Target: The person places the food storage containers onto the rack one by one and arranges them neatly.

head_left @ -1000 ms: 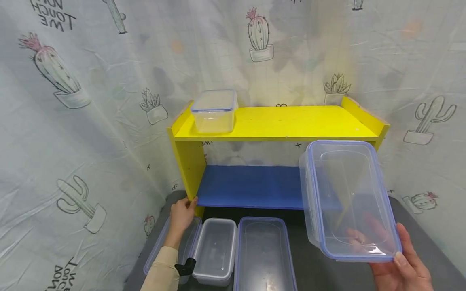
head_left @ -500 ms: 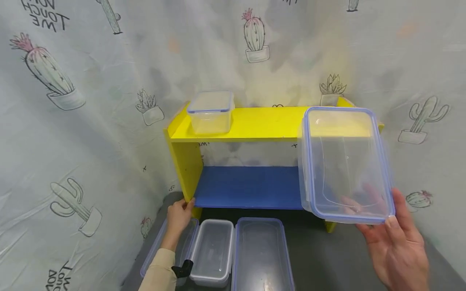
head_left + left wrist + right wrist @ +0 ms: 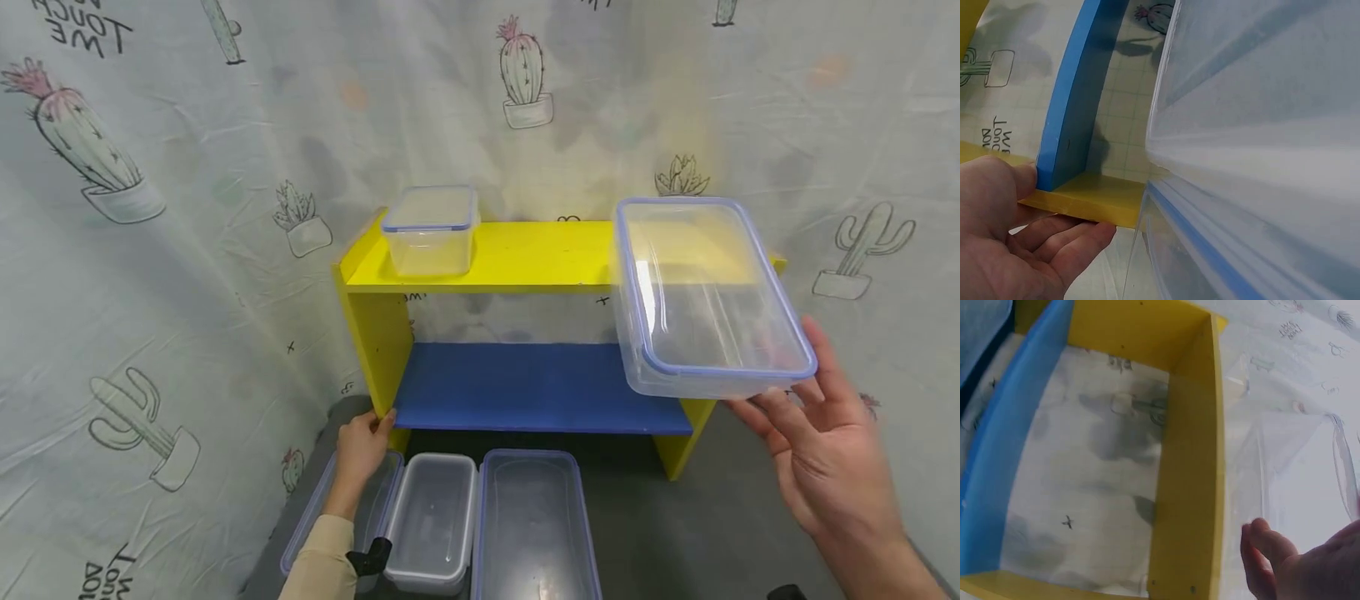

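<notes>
A clear lidded plastic food container [image 3: 697, 300] with a blue-edged lid is up in front of the right end of the yellow top shelf [image 3: 547, 250]. My right hand [image 3: 832, 442] holds it by its near right corner, fingers under the base and thumb at the side. In the right wrist view the container [image 3: 1297, 469] shows beside the shelf's yellow edge. My left hand [image 3: 362, 450] grips the left side panel of the shelf unit at the blue lower shelf [image 3: 525, 387]; in the left wrist view its thumb and fingers [image 3: 1082, 244] pinch that yellow panel.
A smaller square container [image 3: 429, 237] stands at the left end of the top shelf. On the dark table [image 3: 637, 533] are a large blue-rimmed container [image 3: 534, 525], a white-rimmed one [image 3: 435, 521] and another [image 3: 382, 500] partly behind the left arm. A cactus-print curtain [image 3: 187, 292] hangs behind.
My right hand has raised the container from beside the lower shelf to the height of the top shelf, its lid tipping towards level. My left hand keeps its hold on the side panel.
</notes>
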Available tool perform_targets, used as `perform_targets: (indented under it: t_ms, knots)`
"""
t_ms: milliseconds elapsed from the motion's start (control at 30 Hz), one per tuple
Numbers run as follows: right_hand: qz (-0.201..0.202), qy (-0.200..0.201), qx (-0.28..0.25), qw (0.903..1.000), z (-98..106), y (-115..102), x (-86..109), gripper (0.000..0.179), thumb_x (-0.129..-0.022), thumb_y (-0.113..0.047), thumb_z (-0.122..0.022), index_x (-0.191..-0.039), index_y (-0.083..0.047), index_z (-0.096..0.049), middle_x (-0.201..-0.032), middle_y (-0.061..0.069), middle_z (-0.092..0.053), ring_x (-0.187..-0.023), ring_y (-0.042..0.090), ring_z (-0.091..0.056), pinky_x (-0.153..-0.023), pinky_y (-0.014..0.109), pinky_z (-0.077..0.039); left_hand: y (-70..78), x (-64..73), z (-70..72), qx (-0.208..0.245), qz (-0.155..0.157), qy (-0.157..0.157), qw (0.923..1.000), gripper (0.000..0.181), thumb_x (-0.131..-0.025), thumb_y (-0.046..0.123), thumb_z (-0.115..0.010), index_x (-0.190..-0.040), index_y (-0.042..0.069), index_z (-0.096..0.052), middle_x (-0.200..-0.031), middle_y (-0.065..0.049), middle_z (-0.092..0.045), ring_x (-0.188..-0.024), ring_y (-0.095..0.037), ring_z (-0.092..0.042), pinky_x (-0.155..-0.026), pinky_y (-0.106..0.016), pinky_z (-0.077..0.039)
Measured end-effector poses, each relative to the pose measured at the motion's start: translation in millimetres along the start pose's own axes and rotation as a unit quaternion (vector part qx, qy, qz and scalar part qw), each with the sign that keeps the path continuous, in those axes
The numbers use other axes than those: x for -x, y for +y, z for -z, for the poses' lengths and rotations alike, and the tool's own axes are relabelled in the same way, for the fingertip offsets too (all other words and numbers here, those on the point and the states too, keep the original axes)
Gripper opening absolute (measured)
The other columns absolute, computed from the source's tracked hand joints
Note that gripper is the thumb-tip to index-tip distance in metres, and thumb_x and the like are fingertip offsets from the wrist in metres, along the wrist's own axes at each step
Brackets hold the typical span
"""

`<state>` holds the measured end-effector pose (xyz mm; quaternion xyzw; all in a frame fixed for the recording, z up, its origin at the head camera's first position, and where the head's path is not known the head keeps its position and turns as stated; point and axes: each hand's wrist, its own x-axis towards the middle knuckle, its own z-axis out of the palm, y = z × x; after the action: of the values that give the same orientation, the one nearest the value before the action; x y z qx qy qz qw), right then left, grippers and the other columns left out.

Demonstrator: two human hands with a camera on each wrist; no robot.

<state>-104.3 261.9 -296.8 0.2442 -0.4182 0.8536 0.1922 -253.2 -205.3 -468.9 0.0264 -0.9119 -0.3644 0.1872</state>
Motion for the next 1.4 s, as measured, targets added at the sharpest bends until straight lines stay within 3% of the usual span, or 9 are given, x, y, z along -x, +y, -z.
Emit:
perform_targets:
  t_ms: [133, 233, 300, 467, 567, 700, 900, 1100, 1400]
  knots:
    - [-0.022, 0.013, 0.111, 0.9935, -4, -13, -10.4, 0.066, -0.094, 0.017, -0.04, -0.153, -0.011, -0.028, -0.133, 0.009, -0.052, -0.106, 0.018, -0.068, -0.079, 0.03, -0.056, 0.2, -1.0, -0.4, 0.0, 0.006, 0.0, 1.0, 0.03, -0.096, 0.029, -0.062, -0.083, 0.003, -0.071, -0.058, -0.004, -0.062, -0.048, -0.013, -0.048, -0.046, -0.028, -0.036]
    - [-0.032, 0.022, 0.244, 0.969, -8, -21, -19.4, 0.063, -0.095, 0.009, -0.047, -0.151, -0.016, -0.033, -0.127, 0.003, -0.05, -0.098, 0.01, -0.068, -0.073, 0.022, -0.056, -0.8, -2.4, -1.2, -0.005, 0.009, 0.004, 0.9999, 0.031, -0.095, 0.03, -0.062, -0.082, 0.004, -0.071, -0.059, -0.004, -0.063, -0.05, -0.013, -0.05, -0.047, -0.028, -0.037]
    - [-0.032, 0.026, 0.355, 0.9342, -10, -26, -26.2, 0.062, -0.096, 0.004, -0.05, -0.151, -0.02, -0.032, -0.125, -0.001, -0.049, -0.094, 0.004, -0.066, -0.069, 0.017, -0.055, -1.5, -3.2, -2.0, -0.007, 0.01, 0.009, 0.9999, 0.031, -0.095, 0.031, -0.062, -0.082, 0.005, -0.071, -0.061, -0.005, -0.066, -0.051, -0.014, -0.051, -0.049, -0.028, -0.038]
    - [-0.055, 0.047, 0.593, 0.8017, -12, -36, -37.4, 0.06, -0.099, -0.018, -0.053, -0.15, -0.037, -0.029, -0.129, -0.005, -0.048, -0.099, -0.002, -0.053, -0.069, 0.005, -0.046, -1.7, -3.5, -4.3, -0.003, 0.008, 0.012, 0.9999, 0.03, -0.095, 0.031, -0.063, -0.082, 0.005, -0.072, -0.067, -0.008, -0.07, -0.053, -0.016, -0.055, -0.051, -0.029, -0.041]
    - [-0.08, 0.053, 0.637, 0.7648, -11, -38, -42.5, 0.06, -0.1, -0.029, -0.052, -0.15, -0.044, -0.023, -0.143, 0.0, -0.045, -0.121, 0.015, -0.05, -0.096, 0.018, -0.047, -1.6, -3.4, -5.8, -0.003, 0.007, 0.013, 0.9999, 0.03, -0.094, 0.031, -0.063, -0.081, 0.005, -0.071, -0.066, -0.008, -0.069, -0.053, -0.016, -0.055, -0.05, -0.029, -0.04]
    - [-0.089, 0.047, 0.631, 0.7691, -14, -36, -51.3, 0.063, -0.101, -0.033, -0.047, -0.151, -0.048, -0.011, -0.158, 0.003, -0.031, -0.136, 0.036, -0.038, -0.113, 0.031, -0.033, -1.8, -3.7, -7.5, -0.005, 0.009, 0.01, 0.9999, 0.031, -0.095, 0.031, -0.063, -0.08, 0.005, -0.071, -0.062, -0.007, -0.066, -0.052, -0.016, -0.052, -0.049, -0.029, -0.038]
    - [-0.082, 0.038, 0.624, 0.7763, -23, -31, -74.0, 0.059, -0.101, -0.038, -0.047, -0.149, -0.05, -0.016, -0.157, 0.009, -0.034, -0.133, 0.035, -0.044, -0.114, 0.035, -0.035, -2.3, -3.3, -9.8, -0.005, 0.012, 0.005, 0.9999, 0.031, -0.095, 0.031, -0.063, -0.082, 0.004, -0.071, -0.067, -0.008, -0.07, -0.056, -0.017, -0.057, -0.052, -0.031, -0.042]
    - [-0.102, 0.034, 0.6, 0.7928, -29, -21, -99.4, 0.053, -0.097, -0.043, -0.054, -0.147, -0.042, -0.034, -0.136, 0.01, -0.052, -0.105, 0.012, -0.052, -0.076, 0.009, -0.04, -3.3, -2.9, -8.0, -0.009, 0.014, 0.015, 0.9997, 0.029, -0.094, 0.03, -0.064, -0.083, 0.004, -0.072, -0.069, -0.009, -0.071, -0.057, -0.019, -0.059, -0.053, -0.032, -0.043]
    - [-0.095, 0.06, 0.572, 0.8123, -50, 2, -120.6, 0.054, -0.096, -0.052, -0.049, -0.145, -0.033, -0.041, -0.126, 0.014, -0.054, -0.097, 0.02, -0.054, -0.072, 0.01, -0.044, -4.2, -2.8, -5.5, -0.002, 0.025, 0.006, 0.9997, 0.031, -0.095, 0.032, -0.062, -0.083, 0.005, -0.071, -0.064, -0.005, -0.067, -0.052, -0.015, -0.053, -0.05, -0.028, -0.039]
